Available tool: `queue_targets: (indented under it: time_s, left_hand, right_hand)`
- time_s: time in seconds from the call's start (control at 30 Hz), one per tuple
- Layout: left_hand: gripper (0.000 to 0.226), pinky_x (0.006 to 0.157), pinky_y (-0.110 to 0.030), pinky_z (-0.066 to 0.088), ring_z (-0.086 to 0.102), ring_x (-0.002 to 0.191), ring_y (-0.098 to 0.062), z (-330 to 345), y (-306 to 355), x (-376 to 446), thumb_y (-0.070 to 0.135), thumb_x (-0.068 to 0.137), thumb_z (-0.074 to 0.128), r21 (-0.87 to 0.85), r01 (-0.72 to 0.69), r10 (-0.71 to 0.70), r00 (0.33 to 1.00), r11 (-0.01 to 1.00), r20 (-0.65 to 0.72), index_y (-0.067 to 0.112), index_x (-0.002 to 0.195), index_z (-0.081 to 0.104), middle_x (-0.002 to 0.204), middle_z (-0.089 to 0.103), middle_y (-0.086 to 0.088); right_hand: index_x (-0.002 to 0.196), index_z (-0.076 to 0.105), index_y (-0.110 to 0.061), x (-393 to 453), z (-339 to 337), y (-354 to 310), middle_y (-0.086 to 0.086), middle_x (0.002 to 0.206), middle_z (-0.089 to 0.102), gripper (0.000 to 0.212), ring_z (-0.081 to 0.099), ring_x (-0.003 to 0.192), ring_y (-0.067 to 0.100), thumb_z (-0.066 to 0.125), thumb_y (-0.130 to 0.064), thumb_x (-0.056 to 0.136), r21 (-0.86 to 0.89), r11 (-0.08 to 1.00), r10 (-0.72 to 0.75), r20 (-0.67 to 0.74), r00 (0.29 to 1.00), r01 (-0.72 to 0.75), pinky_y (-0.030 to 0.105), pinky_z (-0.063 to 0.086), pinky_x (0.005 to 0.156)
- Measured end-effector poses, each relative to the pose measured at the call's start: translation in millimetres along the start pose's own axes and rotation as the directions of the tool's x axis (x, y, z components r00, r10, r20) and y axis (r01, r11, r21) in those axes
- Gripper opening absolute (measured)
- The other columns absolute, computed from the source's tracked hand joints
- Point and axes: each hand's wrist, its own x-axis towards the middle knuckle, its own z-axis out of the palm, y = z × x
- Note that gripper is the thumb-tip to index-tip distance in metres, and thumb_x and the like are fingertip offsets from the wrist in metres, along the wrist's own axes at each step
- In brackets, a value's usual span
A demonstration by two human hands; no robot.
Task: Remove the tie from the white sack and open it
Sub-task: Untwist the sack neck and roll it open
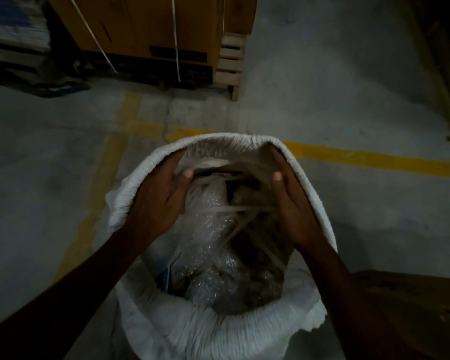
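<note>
The white sack (218, 331) stands on the floor right below me, its mouth spread wide with the rim rolled outward. My left hand (159, 201) grips the left side of the rim, fingers over the edge and thumb inside. On the right side of the rim, my right hand (294, 209) holds the fabric the same way. Inside the sack I see bubble wrap (213, 237) and several pale plastic strips (244, 222) tangled over dark contents. No tie shows around the mouth.
A large cardboard box (151, 32) with white straps sits on a wooden pallet (230, 63) ahead. Yellow lines (369, 157) mark the grey concrete floor. Another cardboard piece (411, 307) lies at the lower right, beside the sack.
</note>
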Motion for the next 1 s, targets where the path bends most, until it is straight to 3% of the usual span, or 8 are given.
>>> queue_targets:
  time_s: [0.2, 0.4, 0.53, 0.6, 0.67, 0.83, 0.93, 1.0]
  left_hand:
    - [0.055, 0.129, -0.040, 0.028, 0.037, 0.154, -0.018, -4.8, -3.5, -35.7, 0.025, 0.106, 0.050, 0.053, -0.003, -0.004, 0.993, 0.999, 0.119, 0.008, 0.157, 0.042, 0.163, 0.044, -0.007]
    - [0.059, 0.129, -0.033, 0.026, 0.031, 0.155, -0.004, 11.1, -1.0, -130.5, 0.040, 0.106, 0.043, -0.004, 0.175, -0.162, 0.922, 0.985, 0.351, 0.019, 0.161, 0.035, 0.166, 0.038, 0.004]
    - [0.055, 0.116, -0.010, 0.025, 0.043, 0.137, 0.002, 21.3, -11.0, -185.2, 0.046, 0.107, 0.039, 0.171, 0.295, -0.340, 0.848, 0.940, 0.407, 0.023, 0.157, 0.042, 0.152, 0.055, 0.002]
    - [0.060, 0.111, -0.021, 0.038, 0.061, 0.129, -0.012, 15.4, -15.7, -201.0, 0.058, 0.105, 0.029, 0.269, 0.326, -0.419, 0.772, 0.906, 0.477, 0.028, 0.155, 0.046, 0.142, 0.066, 0.002]
    - [0.084, 0.114, -0.030, 0.037, 0.068, 0.123, -0.018, 7.1, -14.6, -217.0, 0.076, 0.098, 0.006, 0.350, 0.200, -0.381, 0.711, 0.915, 0.591, 0.031, 0.148, 0.056, 0.136, 0.071, 0.004]
    - [0.093, 0.122, -0.020, -0.011, 0.062, 0.130, -0.004, -22.7, -11.3, -237.7, 0.079, 0.094, -0.006, 0.369, -0.068, -0.265, 0.576, 0.927, 0.773, 0.037, 0.140, 0.064, 0.139, 0.068, 0.015]
    - [0.110, 0.129, -0.023, 0.006, 0.060, 0.116, 0.005, -30.8, -3.4, -234.6, 0.085, 0.082, -0.021, 0.356, -0.069, -0.309, 0.361, 0.932, 0.880, 0.041, 0.130, 0.067, 0.125, 0.072, 0.020]
    - [0.117, 0.120, -0.017, 0.026, 0.053, 0.111, 0.010, -33.2, 1.8, -230.7, 0.090, 0.074, -0.021, 0.365, 0.001, -0.350, 0.286, 0.931, 0.892, 0.036, 0.129, 0.067, 0.123, 0.065, 0.026]
  right_hand:
    - [0.159, 0.029, -0.028, -27.7, -3.3, 10.9, -0.010, 0.168, 0.024, 0.054, 0.016, 0.156, 0.006, 0.039, -0.031, 0.106, -0.103, 0.995, 0.029, 0.111, 0.993, -0.017, 0.048, 0.016, 0.129]
    - [0.160, 0.006, -0.044, -84.6, 8.3, 16.0, -0.017, 0.171, 0.002, 0.062, -0.001, 0.155, -0.003, 0.035, -0.042, 0.106, -0.123, 0.981, 0.185, 0.333, 0.925, -0.152, 0.041, 0.009, 0.130]
    - [0.161, -0.001, -0.040, -126.3, 20.7, 23.9, -0.012, 0.172, -0.002, 0.060, -0.004, 0.157, 0.002, 0.029, -0.043, 0.109, -0.250, 0.958, 0.236, 0.415, 0.879, -0.139, 0.040, 0.006, 0.130]
    - [0.162, 0.013, -0.035, -145.3, 20.9, 25.9, -0.001, 0.170, 0.020, 0.057, 0.016, 0.157, 0.012, 0.025, -0.049, 0.108, -0.502, 0.859, 0.373, 0.479, 0.795, -0.101, 0.036, 0.015, 0.129]
    - [0.152, 0.044, -0.027, -158.6, 19.8, 23.8, 0.005, 0.149, 0.056, 0.052, 0.048, 0.141, 0.022, 0.025, -0.047, 0.109, -0.735, 0.678, 0.556, 0.504, 0.661, -0.010, 0.033, 0.030, 0.119]
    - [0.122, 0.068, -0.021, -183.8, 18.6, 20.5, 0.006, 0.132, 0.065, 0.069, 0.052, 0.132, 0.023, 0.014, -0.059, 0.102, -0.773, 0.615, 0.632, 0.602, 0.488, 0.158, 0.041, 0.036, 0.112]
    - [0.122, 0.067, -0.032, -196.1, 12.4, 15.5, 0.000, 0.128, 0.067, 0.080, 0.062, 0.115, 0.016, 0.004, -0.072, 0.093, -0.733, 0.658, 0.652, 0.669, 0.357, 0.171, 0.038, 0.049, 0.101]
    - [0.133, 0.060, -0.037, -204.2, 9.8, 15.1, -0.004, 0.139, 0.060, 0.064, 0.056, 0.124, 0.016, 0.011, -0.065, 0.101, -0.718, 0.683, 0.673, 0.691, 0.264, 0.135, 0.034, 0.043, 0.106]
